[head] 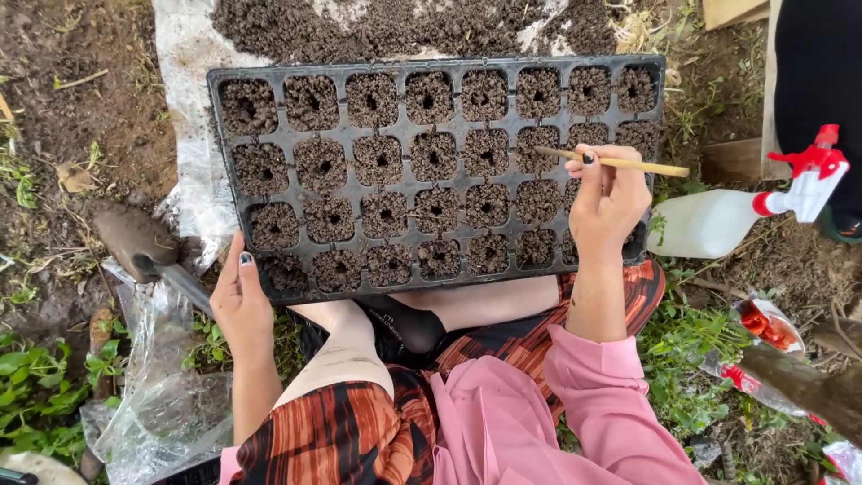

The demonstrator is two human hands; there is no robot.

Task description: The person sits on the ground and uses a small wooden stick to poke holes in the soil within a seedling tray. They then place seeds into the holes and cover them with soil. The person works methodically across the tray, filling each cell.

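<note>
Down on the person's lap sits a black plastic seed tray (280, 176) with square cups full of crumbly dark soil, each with a small hole poked in the middle. The right hand (607, 205) is closed around a thin wooden stick (639, 164) near the tray's right edge, with the stick lying flat across the cups there, and the left hand (241, 301) grips the tray's near left corner with its fingers shut on the rim. Around the tray lie bare dirt, green weeds, a muddy trowel (142, 244), a white sheet (189, 54) heaped with soil, and a white spray bottle (718, 221) with a red top.

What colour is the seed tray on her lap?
Black, seen in the head view: the seed tray.
</note>
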